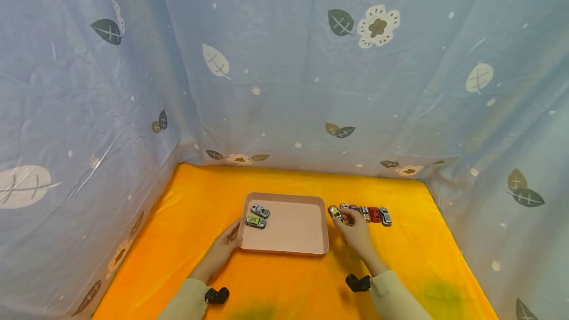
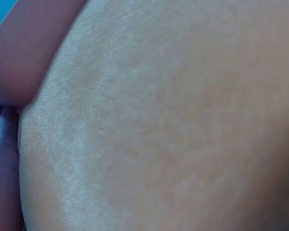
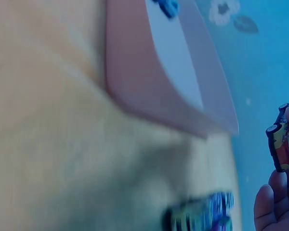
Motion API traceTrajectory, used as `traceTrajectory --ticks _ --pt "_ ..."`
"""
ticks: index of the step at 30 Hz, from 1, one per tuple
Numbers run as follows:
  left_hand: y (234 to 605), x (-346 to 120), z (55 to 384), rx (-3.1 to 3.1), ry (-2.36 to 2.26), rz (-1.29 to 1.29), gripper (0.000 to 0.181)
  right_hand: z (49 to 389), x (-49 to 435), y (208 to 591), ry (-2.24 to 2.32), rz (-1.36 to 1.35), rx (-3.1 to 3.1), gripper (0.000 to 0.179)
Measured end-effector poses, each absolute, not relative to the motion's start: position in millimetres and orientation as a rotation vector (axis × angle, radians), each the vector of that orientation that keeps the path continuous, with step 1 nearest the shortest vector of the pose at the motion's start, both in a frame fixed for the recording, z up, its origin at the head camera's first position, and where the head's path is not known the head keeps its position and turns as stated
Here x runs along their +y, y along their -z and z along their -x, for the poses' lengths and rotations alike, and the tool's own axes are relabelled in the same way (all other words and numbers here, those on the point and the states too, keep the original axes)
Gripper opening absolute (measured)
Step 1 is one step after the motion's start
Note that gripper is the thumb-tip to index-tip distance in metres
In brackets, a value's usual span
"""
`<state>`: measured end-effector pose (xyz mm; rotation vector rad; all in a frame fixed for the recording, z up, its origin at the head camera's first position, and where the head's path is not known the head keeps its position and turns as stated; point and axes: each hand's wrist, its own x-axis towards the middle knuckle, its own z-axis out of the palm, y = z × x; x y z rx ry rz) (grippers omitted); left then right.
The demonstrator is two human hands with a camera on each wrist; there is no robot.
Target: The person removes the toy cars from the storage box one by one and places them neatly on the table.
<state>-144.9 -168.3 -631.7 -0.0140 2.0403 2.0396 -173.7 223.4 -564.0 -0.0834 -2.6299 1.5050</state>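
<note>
A shallow pink tray [image 1: 293,226] lies on the yellow cloth, with a silver toy car [image 1: 260,211] and a green toy car [image 1: 256,221] side by side in its left part. My left hand [image 1: 225,246] grips the tray's left side; the left wrist view is mostly filled by a blurred pale surface. Just right of the tray, my right hand [image 1: 357,231] pinches a yellow and dark toy car [image 1: 336,213] between thumb and fingers. In the right wrist view that toy car [image 3: 282,142] is raised above the cloth.
Right of the tray stands a row of several toy cars, partly hidden by my right hand, including a red car [image 1: 375,215] and a silver car [image 1: 385,217] at its right end. Patterned blue curtains [image 1: 284,88] enclose the yellow cloth [image 1: 213,186] at the back and sides.
</note>
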Motion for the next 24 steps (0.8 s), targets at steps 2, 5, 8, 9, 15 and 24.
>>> traceTrajectory --ticks 2,5,8,9,15,24 --pt "633.4 -169.8 144.6 2.050 -2.024 0.018 0.060 172.6 236.8 565.8 -1.515 0.121 -2.636 0.039" --pt "634.9 -171.4 144.3 2.062 -2.014 0.012 0.060 169.9 254.4 568.9 -1.536 0.163 -2.653 0.043" --pt "635.5 -171.7 144.2 2.060 -2.015 0.005 0.061 166.4 270.8 573.2 -1.571 0.210 -2.674 0.048" --pt "635.4 -171.5 144.2 2.059 -2.015 0.006 0.061 165.1 276.4 575.0 -1.583 0.232 -2.685 0.050" --pt "635.2 -168.5 143.7 2.030 -2.028 0.029 0.060 158.8 306.7 590.7 -1.748 0.355 -2.666 0.061" --pt "633.0 -170.3 144.9 2.028 -2.033 0.022 0.059 159.8 316.0 616.4 -1.685 0.510 -2.751 0.068"
